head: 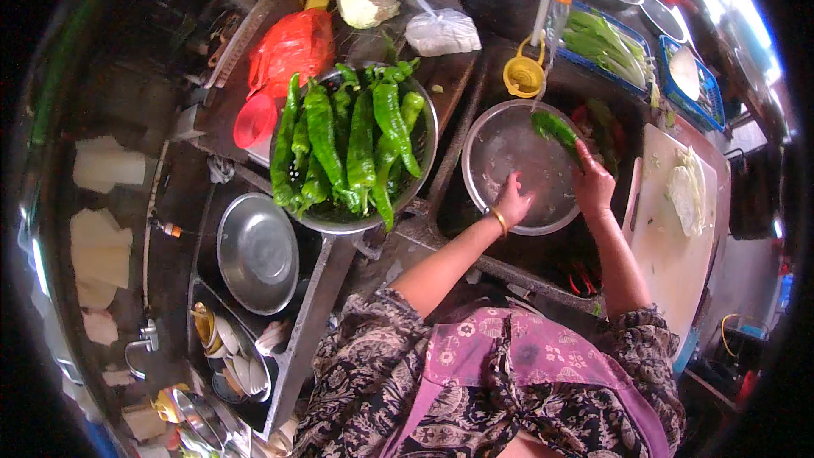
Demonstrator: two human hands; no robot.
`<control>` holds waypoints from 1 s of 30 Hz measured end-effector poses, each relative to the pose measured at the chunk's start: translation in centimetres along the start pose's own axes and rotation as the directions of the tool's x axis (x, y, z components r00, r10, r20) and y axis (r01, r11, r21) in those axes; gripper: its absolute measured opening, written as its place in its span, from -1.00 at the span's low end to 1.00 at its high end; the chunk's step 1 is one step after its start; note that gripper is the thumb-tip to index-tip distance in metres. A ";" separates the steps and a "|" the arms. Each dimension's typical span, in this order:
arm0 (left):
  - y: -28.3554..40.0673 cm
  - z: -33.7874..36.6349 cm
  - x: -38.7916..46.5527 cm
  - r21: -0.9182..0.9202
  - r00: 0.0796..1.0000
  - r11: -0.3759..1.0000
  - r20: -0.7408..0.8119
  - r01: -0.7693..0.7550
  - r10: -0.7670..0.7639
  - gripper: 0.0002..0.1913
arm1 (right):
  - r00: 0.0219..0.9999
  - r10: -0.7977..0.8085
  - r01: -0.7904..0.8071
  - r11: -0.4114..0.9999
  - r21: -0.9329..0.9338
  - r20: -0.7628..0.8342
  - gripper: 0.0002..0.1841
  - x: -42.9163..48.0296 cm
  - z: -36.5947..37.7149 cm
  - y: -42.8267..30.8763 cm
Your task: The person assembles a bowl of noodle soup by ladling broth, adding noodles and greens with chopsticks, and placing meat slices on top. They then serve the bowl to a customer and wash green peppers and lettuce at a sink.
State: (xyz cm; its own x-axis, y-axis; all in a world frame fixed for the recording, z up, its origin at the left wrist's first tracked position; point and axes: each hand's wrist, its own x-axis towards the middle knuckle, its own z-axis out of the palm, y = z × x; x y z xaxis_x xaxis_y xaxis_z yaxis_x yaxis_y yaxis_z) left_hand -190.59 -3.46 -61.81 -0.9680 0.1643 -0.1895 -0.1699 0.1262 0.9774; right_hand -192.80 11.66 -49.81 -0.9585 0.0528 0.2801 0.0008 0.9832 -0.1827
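A wide metal basin (470, 165) holding cloudy water stands in the dark sink in front of me. My right hand (594, 184) grips a long green pepper (554, 129) near one end, over the basin's right side. The pepper's far end lies by the rim, where a thin stream of water comes down. My left hand (514, 201), with a gold bangle at the wrist, is over the near left part of the basin; it holds nothing and its fingers are slightly apart. Left of the sink, a metal colander (427, 159) is heaped with several long green peppers (360, 146).
A yellow strainer (524, 76) hangs behind the basin. To the right lies a white cutting board (668, 273) with cabbage leaf (687, 194). Leafy greens (598, 44) fill a blue basket. At left are an oval metal bowl (257, 254), stacked dishes (238, 356) and a red bag (296, 44).
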 end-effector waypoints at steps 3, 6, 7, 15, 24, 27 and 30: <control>1.3 -4.7 -4.4 -0.085 0.980 0.996 0.197 -0.012 0.029 -0.60 | 0.965 -0.126 0.182 0.953 0.243 -0.229 -0.53 2.0 -3.6 -5.1; 4.6 -10.0 -10.0 -0.125 0.914 0.984 0.400 0.130 -0.070 -0.70 | 0.890 -0.244 0.368 0.884 0.290 -0.384 -0.61 3.1 -6.8 -11.6; 4.6 -11.4 -11.7 -0.182 0.913 0.972 0.402 0.148 -0.064 -0.69 | 0.858 -0.295 0.426 0.866 0.263 -0.420 -0.63 3.6 -7.2 -13.7; 0.2 -22.2 -22.3 -0.425 0.854 0.787 -0.058 0.448 -0.517 -0.75 | 0.544 -0.691 0.802 0.594 0.053 -0.476 -0.56 5.9 -3.0 -26.6; -3.6 -30.5 -25.2 -0.518 0.674 0.784 -0.446 0.341 -0.588 -0.76 | 0.604 -0.791 0.790 0.576 0.209 -0.102 -0.57 3.6 1.0 -28.5; -3.8 -32.6 -23.5 -0.547 0.666 0.781 -0.465 0.302 -0.583 -0.74 | 0.638 -0.768 0.747 0.602 0.283 -0.051 -0.55 3.6 0.4 -28.0; -3.7 -35.2 -22.1 -0.532 0.667 0.831 -0.562 0.161 -0.489 -0.66 | 0.792 -0.592 0.577 0.645 0.500 -0.149 -0.63 4.2 0.2 -25.7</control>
State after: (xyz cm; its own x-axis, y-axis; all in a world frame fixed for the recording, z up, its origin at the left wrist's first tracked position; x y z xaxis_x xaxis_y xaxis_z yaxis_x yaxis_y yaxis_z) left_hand -175.07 -41.97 -57.91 -0.6665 -0.5018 -0.5514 -0.3952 -0.3893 0.8320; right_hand -196.87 -13.46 -44.16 -0.7168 -0.5145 0.4706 -0.6954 0.5775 -0.4277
